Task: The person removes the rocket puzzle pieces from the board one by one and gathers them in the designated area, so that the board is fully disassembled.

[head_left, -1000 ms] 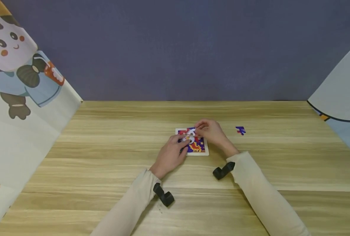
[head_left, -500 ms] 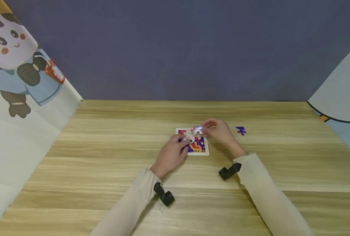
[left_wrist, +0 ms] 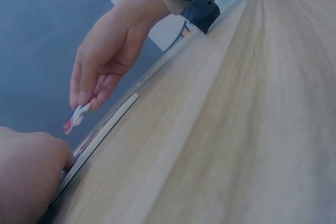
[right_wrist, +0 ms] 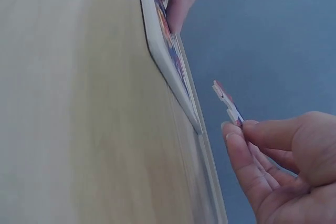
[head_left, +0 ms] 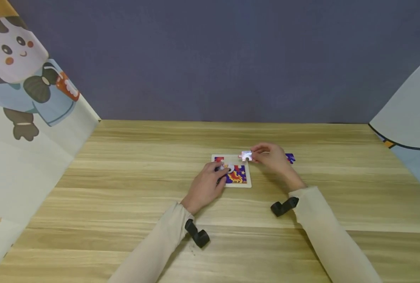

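Observation:
A square jigsaw puzzle in a white frame [head_left: 239, 186] lies on the table, with a pale bare gap along its far right part. My left hand [head_left: 205, 184] rests on its left side, fingers spread over the picture and covering part of it. Thumb and fingertips of my right hand [head_left: 274, 160] pinch a white and red puzzle piece [head_left: 245, 156] just past the frame's far right corner. In the right wrist view that piece [right_wrist: 231, 106] is raised and tilted, apart from the board. Another puzzle piece [head_left: 290, 158], purple, lies behind my right hand, partly hidden.
The wooden table [head_left: 142, 157] ends at a dark blue wall panel [head_left: 231, 63] at the back. A cartoon-printed side panel [head_left: 26, 86] stands on the left, another pale one [head_left: 411, 106] on the right. Black wrist cameras sit at both cuffs.
My right hand has lifted the puzzle piece out of the frame and carried it to the right, baring the gap. It now partly covers the loose purple piece. My left hand has stayed put.

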Demonstrator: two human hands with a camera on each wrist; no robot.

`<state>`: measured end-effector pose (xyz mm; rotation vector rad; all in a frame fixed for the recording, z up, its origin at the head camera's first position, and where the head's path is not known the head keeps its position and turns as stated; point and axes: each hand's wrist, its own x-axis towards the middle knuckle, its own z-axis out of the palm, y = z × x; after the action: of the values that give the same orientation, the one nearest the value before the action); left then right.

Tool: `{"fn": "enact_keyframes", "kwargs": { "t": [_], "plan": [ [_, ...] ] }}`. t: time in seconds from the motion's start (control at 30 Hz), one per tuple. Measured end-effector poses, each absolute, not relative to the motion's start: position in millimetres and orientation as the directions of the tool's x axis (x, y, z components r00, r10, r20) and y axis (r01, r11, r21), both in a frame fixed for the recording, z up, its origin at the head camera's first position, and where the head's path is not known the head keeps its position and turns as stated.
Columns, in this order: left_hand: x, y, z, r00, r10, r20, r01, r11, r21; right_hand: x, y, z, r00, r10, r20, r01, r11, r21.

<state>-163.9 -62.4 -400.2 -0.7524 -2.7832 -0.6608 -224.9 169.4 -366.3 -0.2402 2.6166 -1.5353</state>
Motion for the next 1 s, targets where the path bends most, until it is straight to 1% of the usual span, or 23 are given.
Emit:
{"fn": "enact_keyframes", "kwargs": {
  "t": [0.17, 0.4, 0.7, 0.8, 1.0],
  "plan": [
    [-164, -62, -400, -0.859, 0.429, 0.280, 0.509, 0.775, 0.375, -223, 177, -362, -0.987, -0.161, 0.011, -0.094, 0.517, -0.851],
    [-164, -62, -400, -0.856, 0.433, 0.284, 0.514, 0.773, 0.372, -224, 191, -361, -0.990, -0.132, 0.047, -0.109, 0.512, -0.852],
    [-163, -63, -400, -0.857, 0.431, 0.283, 0.512, 0.774, 0.373, -224, 206, -358, -0.995, -0.095, 0.014, -0.063, 0.535, -0.842],
    [-163, -63, -400, -0.854, 0.433, 0.289, 0.517, 0.771, 0.371, -224, 213, -357, -0.997, -0.079, 0.019, -0.060, 0.559, -0.827],
    [-164, -62, -400, -0.853, 0.435, 0.289, 0.518, 0.771, 0.371, -223, 226, -352, -0.997, -0.066, 0.032, -0.064, 0.564, -0.823]
  ]
}}
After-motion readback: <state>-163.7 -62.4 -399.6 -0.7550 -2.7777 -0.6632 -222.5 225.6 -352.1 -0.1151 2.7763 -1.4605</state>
